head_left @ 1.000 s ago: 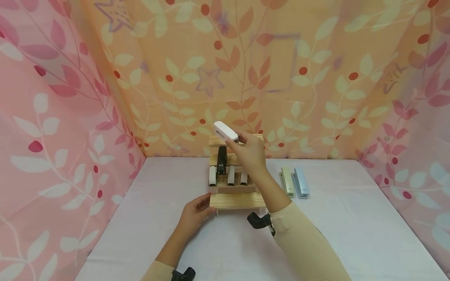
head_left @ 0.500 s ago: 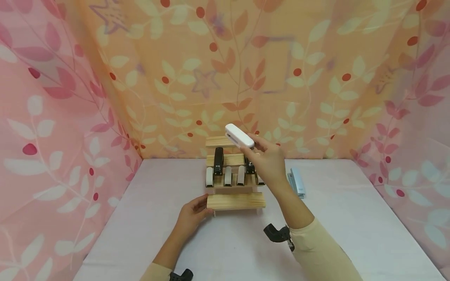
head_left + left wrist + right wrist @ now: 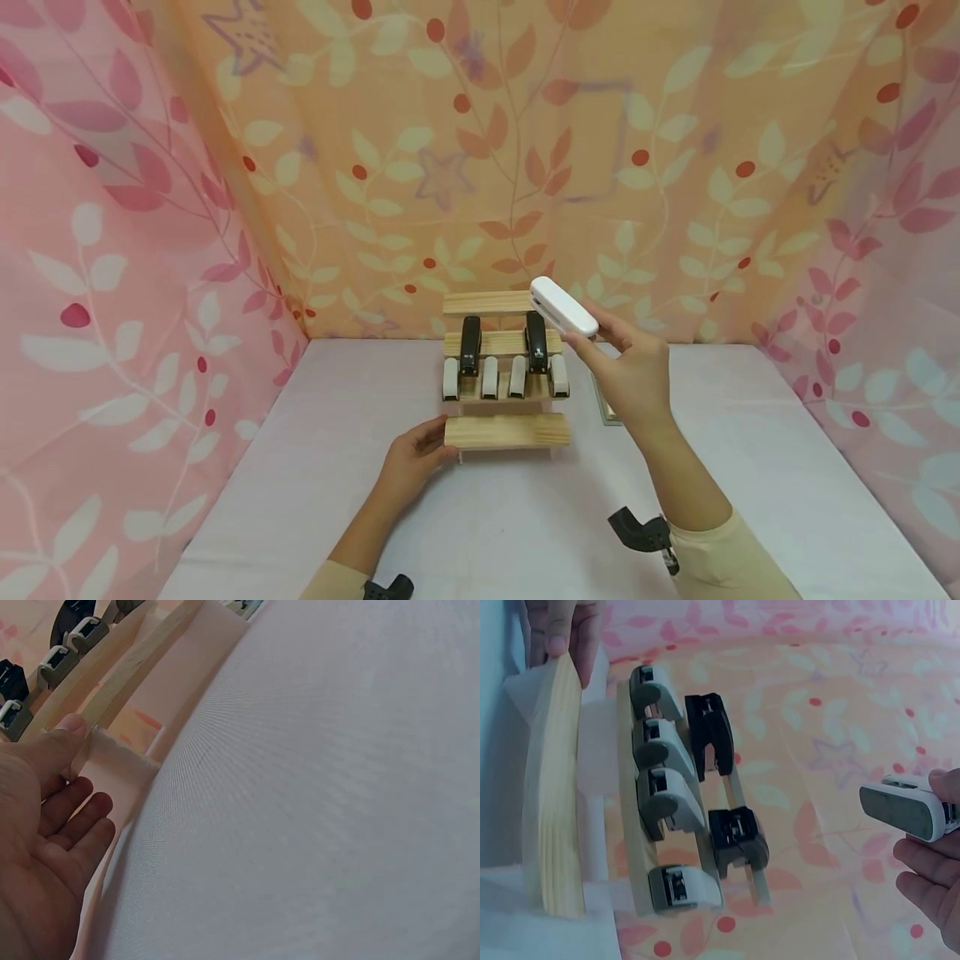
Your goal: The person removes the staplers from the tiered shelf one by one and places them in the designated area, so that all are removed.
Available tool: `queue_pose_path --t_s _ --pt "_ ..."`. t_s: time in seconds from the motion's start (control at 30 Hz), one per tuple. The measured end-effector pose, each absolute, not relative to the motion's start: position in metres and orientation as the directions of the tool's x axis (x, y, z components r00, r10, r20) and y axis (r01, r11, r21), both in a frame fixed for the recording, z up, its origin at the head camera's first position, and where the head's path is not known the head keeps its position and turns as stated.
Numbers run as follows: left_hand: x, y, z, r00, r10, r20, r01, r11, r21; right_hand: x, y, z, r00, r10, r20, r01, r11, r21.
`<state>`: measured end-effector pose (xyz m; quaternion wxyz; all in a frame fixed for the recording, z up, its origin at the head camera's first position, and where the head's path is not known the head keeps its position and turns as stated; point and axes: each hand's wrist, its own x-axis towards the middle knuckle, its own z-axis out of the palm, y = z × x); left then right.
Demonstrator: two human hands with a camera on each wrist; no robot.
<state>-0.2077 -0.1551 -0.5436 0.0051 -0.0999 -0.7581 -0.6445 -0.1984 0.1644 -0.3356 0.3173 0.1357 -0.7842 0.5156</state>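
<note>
In the head view, my right hand (image 3: 636, 379) holds a white stapler (image 3: 562, 307) raised at the right of a tiered wooden rack (image 3: 506, 430), between thumb and fingers. The right wrist view shows the grey underside of this stapler (image 3: 901, 810). My left hand (image 3: 411, 458) grips the left end of the rack's lowest board, its thumb (image 3: 69, 726) on the wood and the other fingers curled beside the white side panel. Several small white staplers (image 3: 490, 377) line the second tier. Two black staplers (image 3: 470, 346) stand on the tier above, apart from each other.
The rack's top board (image 3: 483, 302) bears nothing in view. Right of the rack, a pale green stapler (image 3: 612, 414) lies mostly hidden behind my right hand. A white cloth (image 3: 360, 383) covers the table, and a leaf-patterned curtain (image 3: 360, 208) stands behind it.
My right hand has moved right with the white stapler, away from in front of the rack, uncovering the right black and white staplers. My left hand stays at the board's end.
</note>
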Motion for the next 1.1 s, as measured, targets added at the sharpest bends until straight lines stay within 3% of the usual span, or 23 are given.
queue_pose_path --t_s 0.57,1.1 --pt "-0.209 -0.152 -0.543 -0.978 0.147 0.148 0.167 0.125 0.978 -0.162 0.225 -0.357 -0.732 0.232 0.641 -0.454 0.534 -0.713" --pt "-0.206 -0.155 -0.542 -0.979 0.147 0.139 0.161 0.149 0.976 -0.159 0.266 -0.392 -0.754 0.363 0.548 -0.252 0.611 -0.751"
